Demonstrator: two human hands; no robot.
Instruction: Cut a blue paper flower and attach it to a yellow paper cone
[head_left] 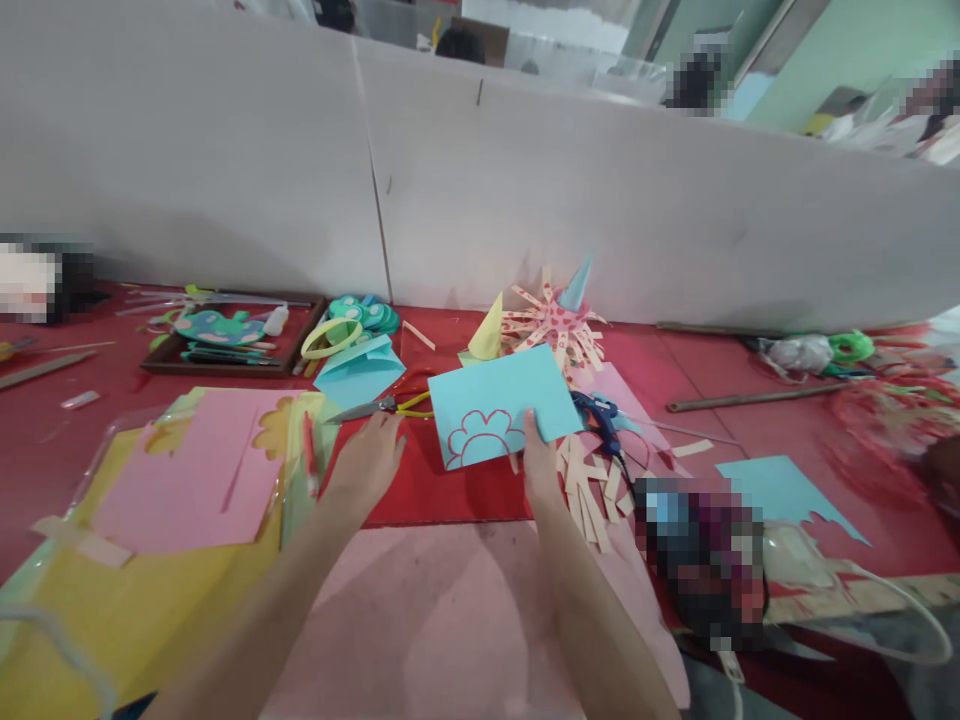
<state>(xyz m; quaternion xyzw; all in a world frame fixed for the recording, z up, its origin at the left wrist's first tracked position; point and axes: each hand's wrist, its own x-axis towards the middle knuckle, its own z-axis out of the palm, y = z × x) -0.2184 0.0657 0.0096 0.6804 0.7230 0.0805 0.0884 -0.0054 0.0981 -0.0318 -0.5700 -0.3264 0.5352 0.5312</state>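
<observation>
The blue card point(502, 390) is raised a little above the middle of the worktop point(750, 360), tilted, with a red flower outline point(480, 440) near its lower left edge. The right hand point(538, 465) has its grip clamped on the blue card at about 5 o'clock, thumb on the near face; the fingers behind are hidden. The left hand point(367, 455) is between 8 and 9 o'clock, its fingertips at the yellow-handled scissors point(386, 404); I cannot tell whether that grip has closed on them. The card's left edge hides the ends of the handles.

Around the card, a yellow cone point(489, 332) stands at 12 o'clock, its base partly covered, and a spiky pink ornament point(559, 318) sits at 1. At 3 o'clock, just beside the edge, lies a blue glue gun point(607, 420); cream paper strips point(585, 490) are strewn at 4, crowding the right wrist. A red sheet point(450, 500) spreads below toward 7.

Farther out, a red pen point(310, 455) and a pink sheet point(210, 470) lie between 8 and 9, and a folded blue paper point(360, 375) and a brown tray point(217, 368) between 9 and 10. A blue offcut point(787, 490) rests between 3 and 4. A white partition point(562, 200) closes off the 12 o'clock side.
</observation>
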